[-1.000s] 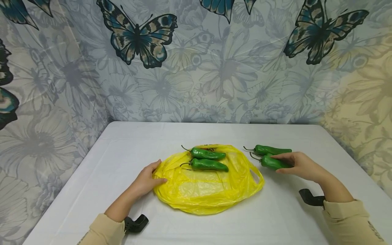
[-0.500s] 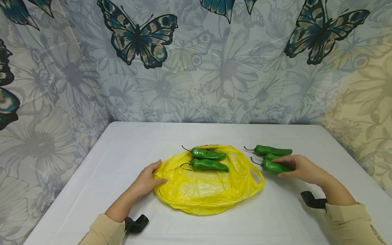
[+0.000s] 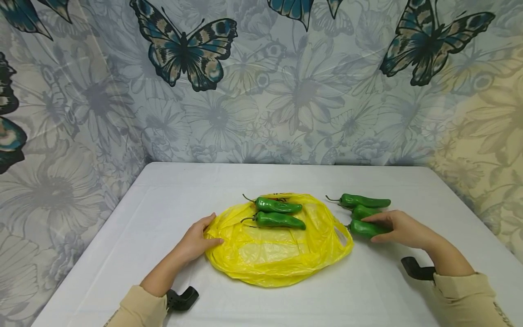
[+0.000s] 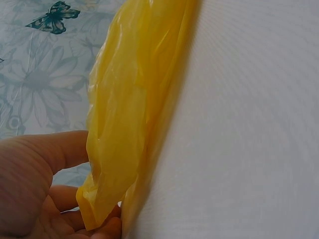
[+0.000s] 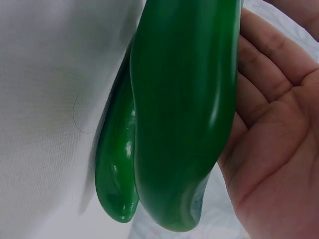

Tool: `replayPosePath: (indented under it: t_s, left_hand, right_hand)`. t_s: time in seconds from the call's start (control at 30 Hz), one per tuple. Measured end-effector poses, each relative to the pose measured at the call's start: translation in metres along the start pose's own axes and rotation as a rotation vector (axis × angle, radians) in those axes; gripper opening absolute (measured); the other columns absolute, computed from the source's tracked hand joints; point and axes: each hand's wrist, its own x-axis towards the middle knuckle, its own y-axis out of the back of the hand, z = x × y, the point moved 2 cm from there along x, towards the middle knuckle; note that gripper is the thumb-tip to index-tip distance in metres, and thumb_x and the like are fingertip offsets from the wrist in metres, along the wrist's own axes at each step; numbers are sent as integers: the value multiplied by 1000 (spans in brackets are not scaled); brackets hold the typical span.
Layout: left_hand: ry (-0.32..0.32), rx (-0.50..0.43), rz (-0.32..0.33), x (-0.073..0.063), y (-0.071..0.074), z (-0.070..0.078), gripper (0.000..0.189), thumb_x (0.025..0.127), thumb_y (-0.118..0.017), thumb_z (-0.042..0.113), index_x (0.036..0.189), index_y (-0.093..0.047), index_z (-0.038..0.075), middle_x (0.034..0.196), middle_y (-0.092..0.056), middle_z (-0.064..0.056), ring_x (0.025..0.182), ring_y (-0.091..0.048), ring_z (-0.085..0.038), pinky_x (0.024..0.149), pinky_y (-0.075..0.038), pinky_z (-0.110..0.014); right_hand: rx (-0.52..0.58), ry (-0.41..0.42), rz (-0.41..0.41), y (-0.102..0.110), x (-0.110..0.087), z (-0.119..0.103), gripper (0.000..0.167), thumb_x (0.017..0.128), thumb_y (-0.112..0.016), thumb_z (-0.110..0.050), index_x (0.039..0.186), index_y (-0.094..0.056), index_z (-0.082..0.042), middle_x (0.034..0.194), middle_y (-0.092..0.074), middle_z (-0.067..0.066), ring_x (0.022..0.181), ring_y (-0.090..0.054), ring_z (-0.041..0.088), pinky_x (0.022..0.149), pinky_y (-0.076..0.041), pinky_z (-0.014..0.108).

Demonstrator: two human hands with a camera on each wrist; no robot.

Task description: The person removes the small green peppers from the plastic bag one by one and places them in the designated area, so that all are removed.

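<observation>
Blue-grey cloth [image 3: 220,118] printed with butterflies hangs behind everything. Below it stretches a white tabletop [image 3: 196,181]. On that, a yellow bag [image 3: 269,261] lies spread out, a handle at its right. A person's left hand [image 3: 198,238] pinches the bag's left edge; the right hand [image 3: 404,230], right of the bag, grips the near pepper [image 3: 362,229]. Beyond that are a middle pepper [image 3: 362,211] and a far pepper [image 3: 365,201], all green. Two more peppers [image 3: 281,220] lie side by side on top of the bag. The near pepper has just been drawn toward the person, so it stands out from its neighbours; whether it is lifted cannot be told. Compared with a second ago, the middle pepper, mostly covered then, now shows, while the left hand and bag look unmoved
</observation>
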Motion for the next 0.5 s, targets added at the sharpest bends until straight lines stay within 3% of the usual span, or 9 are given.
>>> replayPosePath:
  t_s: [0.23, 0.5]
  left_hand:
    - [-1, -5, -2, -1, 0, 0, 76, 83, -69, 15, 145, -27, -1, 151, -28, -18, 141, -22, -36, 114, -21, -52]
    - [1, -6, -2, -1, 0, 1, 76, 83, -69, 14, 145, -27, -2, 151, -28, -19, 140, -22, -37, 114, -21, -52]
  right_hand:
    - [-53, -13, -11, -2, 1, 0, 52, 73, -77, -31, 118, -65, -6, 118, -63, 18, 106, -58, 17, 77, -53, 27]
    - [-73, -1, -8, -2, 0, -2, 51, 72, -78, -32, 116, -66, -8, 117, -64, 17, 104, -56, 6, 78, -51, 21]
